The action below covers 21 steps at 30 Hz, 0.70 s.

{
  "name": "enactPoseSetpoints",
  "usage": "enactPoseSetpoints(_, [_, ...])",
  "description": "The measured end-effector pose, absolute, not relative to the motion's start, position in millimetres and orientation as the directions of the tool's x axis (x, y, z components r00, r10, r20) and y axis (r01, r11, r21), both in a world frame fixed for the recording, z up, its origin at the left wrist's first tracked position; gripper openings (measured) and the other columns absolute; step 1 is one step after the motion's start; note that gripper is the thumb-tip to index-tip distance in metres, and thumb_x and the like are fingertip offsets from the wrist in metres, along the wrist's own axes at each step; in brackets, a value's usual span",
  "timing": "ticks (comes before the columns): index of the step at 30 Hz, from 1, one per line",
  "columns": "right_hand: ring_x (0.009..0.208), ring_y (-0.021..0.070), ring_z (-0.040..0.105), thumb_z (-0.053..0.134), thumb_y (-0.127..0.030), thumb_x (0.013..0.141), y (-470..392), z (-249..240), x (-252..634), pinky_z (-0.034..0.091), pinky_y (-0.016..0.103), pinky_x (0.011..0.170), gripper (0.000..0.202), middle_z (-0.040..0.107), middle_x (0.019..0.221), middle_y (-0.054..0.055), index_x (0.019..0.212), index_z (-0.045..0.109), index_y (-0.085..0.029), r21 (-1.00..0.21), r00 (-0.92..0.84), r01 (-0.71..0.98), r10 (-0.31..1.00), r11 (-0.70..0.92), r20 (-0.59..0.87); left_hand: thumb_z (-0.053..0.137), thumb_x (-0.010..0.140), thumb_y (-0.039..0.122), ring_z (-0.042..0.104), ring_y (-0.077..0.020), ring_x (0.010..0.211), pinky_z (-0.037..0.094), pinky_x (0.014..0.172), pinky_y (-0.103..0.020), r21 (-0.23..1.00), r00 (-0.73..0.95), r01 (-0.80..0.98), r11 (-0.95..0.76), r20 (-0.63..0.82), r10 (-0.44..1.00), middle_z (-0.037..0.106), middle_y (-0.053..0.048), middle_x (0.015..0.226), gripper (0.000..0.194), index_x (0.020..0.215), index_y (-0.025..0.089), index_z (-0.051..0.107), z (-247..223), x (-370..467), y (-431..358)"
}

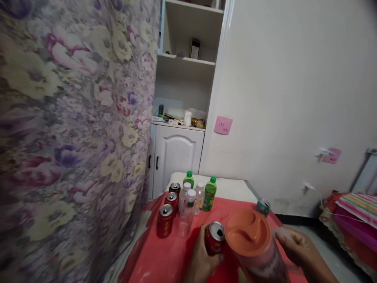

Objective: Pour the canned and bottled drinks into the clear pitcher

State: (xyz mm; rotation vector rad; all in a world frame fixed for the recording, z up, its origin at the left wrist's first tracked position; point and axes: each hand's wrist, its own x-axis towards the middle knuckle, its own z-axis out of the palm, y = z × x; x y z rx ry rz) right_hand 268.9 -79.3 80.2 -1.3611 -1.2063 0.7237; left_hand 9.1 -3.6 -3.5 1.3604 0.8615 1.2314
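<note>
My left hand (200,257) is wrapped round a red drink can (214,240), its opened top facing up. Just right of the can is a pitcher (263,265) with an orange lid (246,232); its lower part runs out of the picture. At the pitcher's right side my right hand (299,245), a little blurred, is closed about the handle. Left of the held can stand several clear plastic bottles with white caps (186,216) and red cans (165,221). Green-capped bottles (209,194) are behind them.
A red cloth (147,257) covers the table, with a pale surface (232,188) at its far end. One teal can (263,207) stands near the right edge. A floral curtain (73,137) hangs left; a white cabinet (179,153) and wall lie beyond. Pink-covered furniture (353,220) is at right.
</note>
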Motion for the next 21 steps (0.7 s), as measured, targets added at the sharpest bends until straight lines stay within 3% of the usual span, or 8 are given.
enactPoseSetpoints(3, [0.054, 0.0116, 0.029, 0.072, -0.08, 0.065, -76.4, 78.1, 272.1, 0.032, 0.024, 0.049, 0.065, 0.034, 0.056, -0.005, 0.052, 0.048, -0.021, -0.952, 0.274, 0.272, 0.937, 0.142, 0.218, 0.066, 0.05, -0.001, 0.065, -0.0313, 0.116, 0.05, 0.1, -0.038, 0.974, 0.215, -0.138, -0.178, 0.204, 0.955, 0.073, -0.006, 0.118, 0.072, 0.118, 0.022, 0.06, -2.6, 8.7, -3.8])
enactPoseSetpoints(9, [0.055, 0.0151, 0.041, 0.07, -0.073, 0.073, -73.0, 77.7, 275.2, 0.04, 0.025, 0.054, 0.055, 0.046, 0.056, -0.002, 0.058, 0.062, -0.021, -0.937, 0.221, 0.308, 0.945, 0.168, 0.242, 0.066, 0.052, 0.002, 0.066, -0.0308, 0.114, 0.051, 0.098, -0.038, 0.97, 0.24, -0.179, -0.162, 0.203, 0.949, 0.073, -0.006, 0.116, 0.07, 0.118, 0.022, 0.058, 2.8, 5.8, -7.0])
enactPoseSetpoints(21, [0.054, 0.0153, 0.039, 0.07, -0.081, 0.066, -74.3, 82.8, 269.3, 0.038, 0.026, 0.053, 0.063, 0.043, 0.055, -0.002, 0.053, 0.055, -0.021, -0.936, 0.242, 0.319, 0.943, 0.147, 0.23, 0.073, 0.053, 0.006, 0.066, -0.0335, 0.116, 0.051, 0.098, -0.039, 0.973, 0.215, -0.164, -0.164, 0.198, 0.956, 0.073, -0.009, 0.121, 0.069, 0.118, 0.022, 0.058, 2.5, 4.6, -7.3])
